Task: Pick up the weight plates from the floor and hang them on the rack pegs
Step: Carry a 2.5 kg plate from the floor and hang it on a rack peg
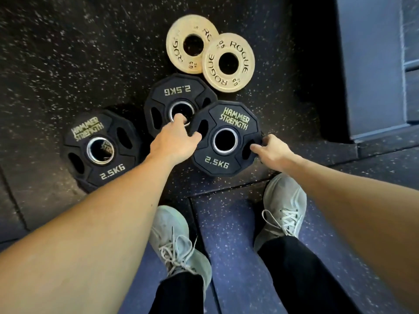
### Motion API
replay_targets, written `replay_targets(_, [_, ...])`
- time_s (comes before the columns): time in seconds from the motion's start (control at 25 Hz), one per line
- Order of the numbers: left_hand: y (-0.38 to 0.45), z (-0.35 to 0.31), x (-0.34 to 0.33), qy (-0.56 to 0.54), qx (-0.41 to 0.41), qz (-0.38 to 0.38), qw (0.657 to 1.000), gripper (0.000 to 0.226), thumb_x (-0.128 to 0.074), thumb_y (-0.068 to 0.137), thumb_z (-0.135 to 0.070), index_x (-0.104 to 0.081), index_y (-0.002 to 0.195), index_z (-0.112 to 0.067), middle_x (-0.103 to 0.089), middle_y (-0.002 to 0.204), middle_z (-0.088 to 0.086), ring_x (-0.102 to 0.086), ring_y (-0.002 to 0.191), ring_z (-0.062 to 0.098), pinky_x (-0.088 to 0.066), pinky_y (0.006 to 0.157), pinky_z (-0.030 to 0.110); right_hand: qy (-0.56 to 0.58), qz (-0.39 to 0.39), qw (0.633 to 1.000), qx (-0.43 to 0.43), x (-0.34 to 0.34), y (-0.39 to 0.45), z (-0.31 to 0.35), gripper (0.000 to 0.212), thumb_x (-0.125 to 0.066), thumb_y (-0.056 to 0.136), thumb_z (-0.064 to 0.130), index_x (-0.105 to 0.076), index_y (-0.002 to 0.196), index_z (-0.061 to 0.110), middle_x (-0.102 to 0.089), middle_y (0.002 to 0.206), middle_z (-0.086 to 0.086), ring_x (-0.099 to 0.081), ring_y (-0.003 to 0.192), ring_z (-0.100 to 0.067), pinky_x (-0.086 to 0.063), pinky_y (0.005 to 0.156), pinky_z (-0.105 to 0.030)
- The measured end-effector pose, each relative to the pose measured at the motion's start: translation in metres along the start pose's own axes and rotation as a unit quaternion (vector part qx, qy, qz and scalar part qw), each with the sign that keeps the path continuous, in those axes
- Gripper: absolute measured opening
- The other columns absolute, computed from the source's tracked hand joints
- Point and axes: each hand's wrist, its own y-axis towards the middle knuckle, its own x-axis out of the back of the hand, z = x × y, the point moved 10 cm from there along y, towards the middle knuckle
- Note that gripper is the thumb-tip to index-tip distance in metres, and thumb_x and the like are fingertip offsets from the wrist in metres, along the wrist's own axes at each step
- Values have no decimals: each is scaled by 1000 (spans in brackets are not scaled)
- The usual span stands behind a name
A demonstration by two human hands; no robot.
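Floor [68,53]: black rubber flecked with pale specks; a bluish speckled mat is seen at 6 o'clock.
Right 2.5 kg plate [224,138]: black, twelve-sided, rubber-coated, steel-ringed bore, laid over the edge of the middle plate.
Middle 2.5 kg plate [179,96]: same make, lettering upside down.
Left 2.5 kg plate [99,148]: stacked on another, at 9 o'clock.
Rogue 0.5 kg discs [227,62]: two tan round discs, overlapped, at 12 o'clock.
Left hand [175,141]: fingers curled over the right plate's left rim, one fingertip at the middle plate's bore.
Right hand [273,150]: fingers pinched on the right plate's right rim.
Shoes [283,207]: grey, laced.
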Motion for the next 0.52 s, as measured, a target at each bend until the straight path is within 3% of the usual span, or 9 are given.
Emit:
replay_targets(0.16, [26,-22,-9,100,-29,-16,994,48,-55,94,-37,-37,133,-15,-58,105,8,-52,82,31,-38,64,39,24,-21,999,-5,-14,22,4,49,-57,89,27,-34,127,6,-55,121,-18,-53,95,-29,-40,75,-34])
replay_targets(0.24, [31,-28,-10,128,-27,-24,991,52,-58,94,-28,-34,138,-13,-59,106,12,-55,93,36,-37,66,41,11,-31,999,1,-13,25,8,45,-54,91,19,-30,127,6,-54,119,-21,-54,97,-34,-46,79,-39])
replay_targets(0.36, [24,-24,-14,116,-13,0,993,52,-61,93,-25,-35,136,-12,-57,113,16,-52,107,40,-35,71,41,1,-33,999,27,-9,15,15,38,-51,91,14,-29,122,9,-53,112,-21,-54,92,-35,-49,80,-45])
replay_targets(0.52, [-32,-1,-7,71,28,43,996,59,-61,91,-26,-32,141,-11,-54,124,18,-50,112,41,-34,73,40,-4,-30,997,68,1,-41,26,32,-52,92,15,-29,114,11,-51,114,-23,-50,92,-35,-37,73,-37])
